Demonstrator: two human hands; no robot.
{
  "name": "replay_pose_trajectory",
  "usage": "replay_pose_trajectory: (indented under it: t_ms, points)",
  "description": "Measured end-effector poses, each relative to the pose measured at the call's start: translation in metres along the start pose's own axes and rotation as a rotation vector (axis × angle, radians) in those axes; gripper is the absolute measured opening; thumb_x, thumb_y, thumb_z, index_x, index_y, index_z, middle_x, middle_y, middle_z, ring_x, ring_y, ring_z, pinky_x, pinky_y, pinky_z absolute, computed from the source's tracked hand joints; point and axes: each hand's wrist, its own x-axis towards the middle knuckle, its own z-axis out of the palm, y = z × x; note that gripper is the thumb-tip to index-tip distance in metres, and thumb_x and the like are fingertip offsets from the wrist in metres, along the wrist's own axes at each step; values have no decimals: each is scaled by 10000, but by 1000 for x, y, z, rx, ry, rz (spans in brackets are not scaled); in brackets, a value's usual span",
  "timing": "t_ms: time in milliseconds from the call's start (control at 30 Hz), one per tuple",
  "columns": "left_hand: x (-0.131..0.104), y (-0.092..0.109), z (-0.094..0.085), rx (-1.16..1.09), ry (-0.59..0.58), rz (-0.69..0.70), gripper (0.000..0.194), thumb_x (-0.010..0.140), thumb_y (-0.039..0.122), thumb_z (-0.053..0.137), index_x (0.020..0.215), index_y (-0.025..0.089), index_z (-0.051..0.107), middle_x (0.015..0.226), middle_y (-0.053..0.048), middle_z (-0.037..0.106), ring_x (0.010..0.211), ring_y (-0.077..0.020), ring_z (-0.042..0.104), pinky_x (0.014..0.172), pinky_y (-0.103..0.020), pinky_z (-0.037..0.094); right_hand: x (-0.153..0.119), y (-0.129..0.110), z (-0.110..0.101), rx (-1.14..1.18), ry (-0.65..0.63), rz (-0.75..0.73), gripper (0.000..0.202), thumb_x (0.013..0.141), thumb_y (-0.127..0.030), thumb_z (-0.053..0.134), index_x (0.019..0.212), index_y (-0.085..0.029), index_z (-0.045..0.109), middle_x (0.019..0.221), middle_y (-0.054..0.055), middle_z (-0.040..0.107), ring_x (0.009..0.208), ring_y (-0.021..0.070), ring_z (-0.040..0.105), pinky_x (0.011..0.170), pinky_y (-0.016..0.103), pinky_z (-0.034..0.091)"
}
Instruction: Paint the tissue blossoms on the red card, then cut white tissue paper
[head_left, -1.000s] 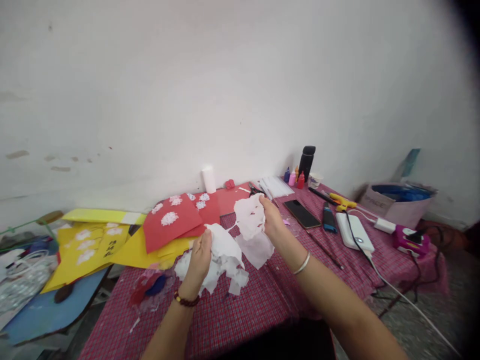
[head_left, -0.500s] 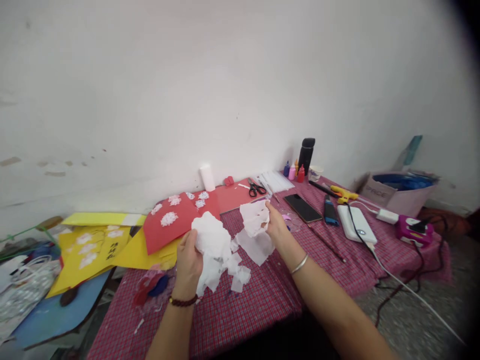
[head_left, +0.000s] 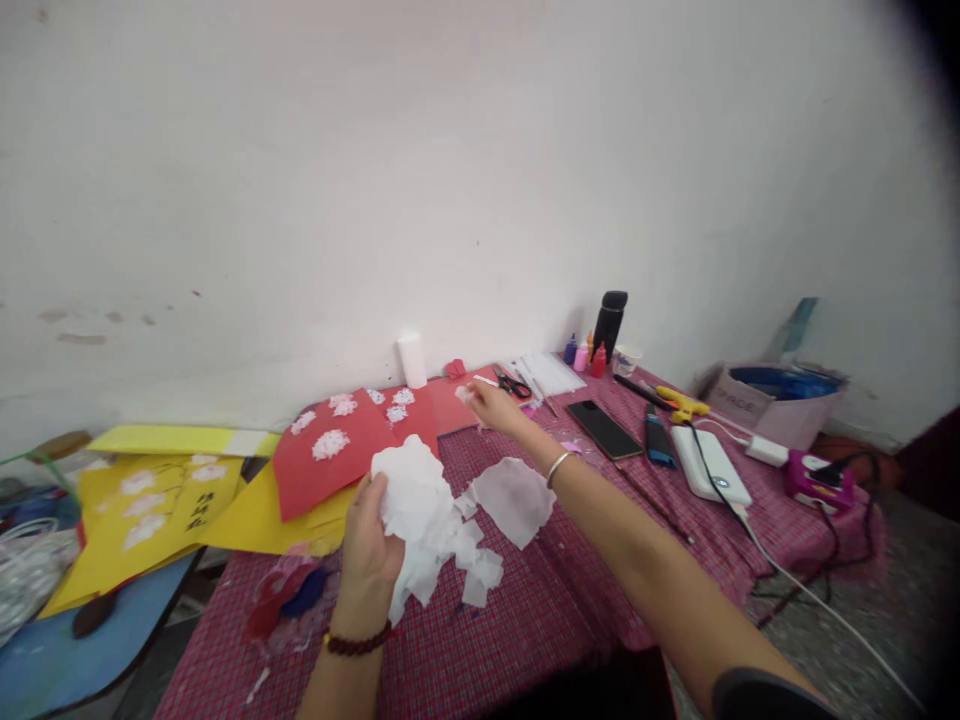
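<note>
The person's left hand (head_left: 373, 550) grips crumpled white tissue paper (head_left: 412, 490) above the plaid tablecloth (head_left: 555, 610); the right hand (head_left: 493, 406) pinches 1 small pale scrap (head_left: 465, 393) near the scissors (head_left: 514, 384). Black characters on the yellow card (head_left: 171, 512) and capitals on the box (head_left: 795, 422) are too blurred to read.

Far to the right of the right hand (head_left: 487, 404), a pale cardboard box (head_left: 795, 415) bears dark capital letters (head_left: 739, 402), "ACE"; the letter before is uncertain. Left of the left hand (head_left: 373, 540), a yellow paper sheet (head_left: 174, 515) bears black characters (head_left: 199, 512) in a slanting line, too blurred for reading. The lit display (head_left: 721, 484) on the white rectangular power bank (head_left: 705, 460), nearer to the right hand than the box, cannot be read.
</note>
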Motion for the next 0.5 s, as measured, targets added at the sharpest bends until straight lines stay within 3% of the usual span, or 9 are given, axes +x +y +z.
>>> replay_pose_trajectory:
  t_ms: [67, 200, 333, 400, 500]
  points:
    - [-4, 2, 4, -41, 1, -27, 230, 686, 289, 732, 897, 222, 670, 903, 12, 741, 821, -187, 692, 788, -289, 548, -20, -4, 13, -35, -169, -24, 225, 630, -267, 751, 804, -180, 639, 836, 56, 670, 848, 208, 579, 835, 309, 405]
    - [-10, 2, 11, -41, -36, -13, 277, 640, 269, 765, 886, 198, 657, 837, -4, 739, 705, -181, 693, 724, -294, 553, -75, -25, 24, -31, -380, -100, 247, 834, -385, 569, 938, -170, 633, 923, 55, 663, 864, 181, 592, 812, 310, 439]
    - [-14, -3, 12, -15, -99, 31, 285, 669, 284, 755, 907, 179, 640, 769, -2, 723, 697, -178, 688, 671, -267, 537, -113, -47, 23, -84, -535, -173, 276, 838, -425, 602, 958, -177, 619, 894, 42, 652, 805, 167, 591, 729, 279, 451]
    - [-15, -5, 11, -2, -144, 52, 268, 706, 293, 738, 926, 183, 633, 790, 1, 723, 714, -172, 687, 659, -252, 528, -119, -51, 23, -227, -562, -231, 229, 805, -378, 663, 925, -187, 626, 858, 35, 649, 764, 166, 581, 691, 269, 427]
    - [-15, -6, 9, 14, -161, 82, 241, 732, 293, 722, 932, 185, 641, 815, 4, 726, 721, -160, 685, 662, -238, 522, -119, -51, 23, -392, -526, -264, 94, 846, -244, 594, 776, -192, 628, 720, 9, 627, 665, 147, 550, 630, 252, 366]
